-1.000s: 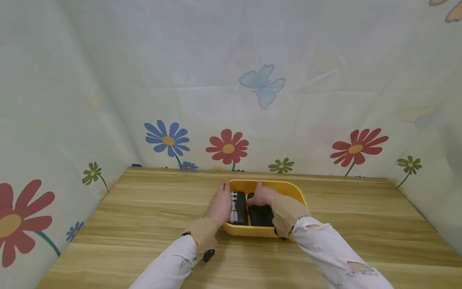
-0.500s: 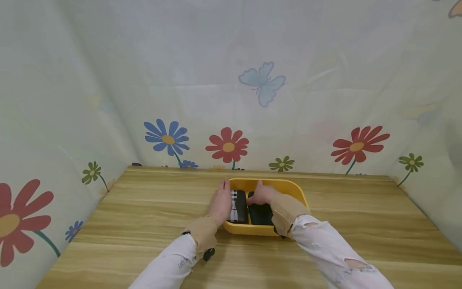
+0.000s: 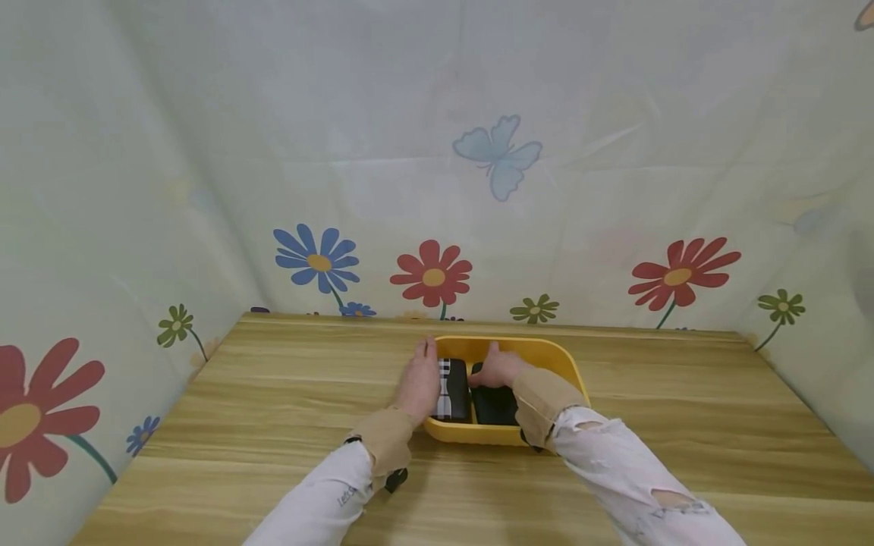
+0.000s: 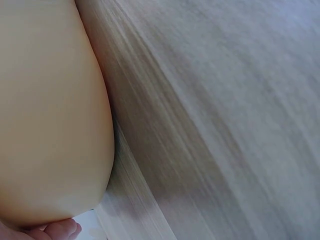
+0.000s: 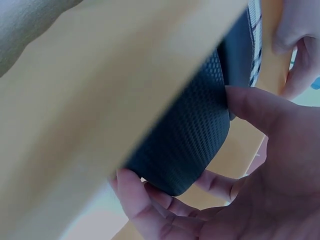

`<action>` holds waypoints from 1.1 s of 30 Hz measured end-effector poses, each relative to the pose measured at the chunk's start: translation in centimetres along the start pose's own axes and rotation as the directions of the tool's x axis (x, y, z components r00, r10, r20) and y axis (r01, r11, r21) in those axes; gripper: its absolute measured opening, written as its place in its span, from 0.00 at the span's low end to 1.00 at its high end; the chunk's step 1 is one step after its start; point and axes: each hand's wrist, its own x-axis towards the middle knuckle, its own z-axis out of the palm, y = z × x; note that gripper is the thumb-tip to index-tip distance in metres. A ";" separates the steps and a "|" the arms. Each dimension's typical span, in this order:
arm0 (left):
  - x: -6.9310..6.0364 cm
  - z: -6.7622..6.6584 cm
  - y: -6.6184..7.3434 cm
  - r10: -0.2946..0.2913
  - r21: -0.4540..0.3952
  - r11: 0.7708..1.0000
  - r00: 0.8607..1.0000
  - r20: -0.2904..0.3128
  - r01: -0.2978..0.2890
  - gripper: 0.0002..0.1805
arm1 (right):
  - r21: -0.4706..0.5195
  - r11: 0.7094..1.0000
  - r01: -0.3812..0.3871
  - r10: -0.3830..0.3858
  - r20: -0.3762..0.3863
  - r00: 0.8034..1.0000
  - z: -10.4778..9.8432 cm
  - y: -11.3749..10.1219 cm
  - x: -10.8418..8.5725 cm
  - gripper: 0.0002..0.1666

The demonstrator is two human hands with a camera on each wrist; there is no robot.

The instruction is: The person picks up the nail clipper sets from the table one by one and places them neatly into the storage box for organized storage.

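A yellow plastic basket [image 3: 471, 434] stands on the wooden table with two flat items side by side in it. On the left lies a black case with a black-and-white checked panel [image 3: 454, 390]. To its right is a black case with a woven texture [image 5: 192, 120], whose exact kind I cannot tell. My right hand [image 3: 501, 368] reaches in and holds this textured case, thumb on one edge and fingers round the other side. My left hand [image 3: 418, 384] grips the basket's left wall. In the left wrist view only its fingertips [image 4: 62, 229] show, past the basket's outside.
Wood-grain table [image 3: 293, 394] surrounds the basket. A pale cloth [image 3: 580, 189] printed with flowers and a butterfly hangs behind and at both sides. A small black object [image 3: 396, 479] sits by my left wrist.
The head view shifts very slightly. Both hands, the basket and the two cases keep the same places relative to each other.
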 end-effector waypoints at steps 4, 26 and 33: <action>0.0 0.1 0.1 0.007 0.002 1.000 1.000 0.000 -0.007 0.27 | -0.031 0.999 -0.006 0.006 0.006 1.000 0.1 0.1 0.1 0.51; 0.3 0.5 -1.0 0.021 0.022 1.000 1.000 -0.008 -0.021 0.27 | 0.022 0.988 0.152 -0.147 -0.133 0.980 -1.0 1.7 -1.0 0.49; 0.1 0.8 -1.4 -0.014 -0.005 1.000 1.000 0.002 0.014 0.30 | 0.006 0.976 0.216 -0.209 -0.231 0.950 -1.2 3.0 -1.2 0.47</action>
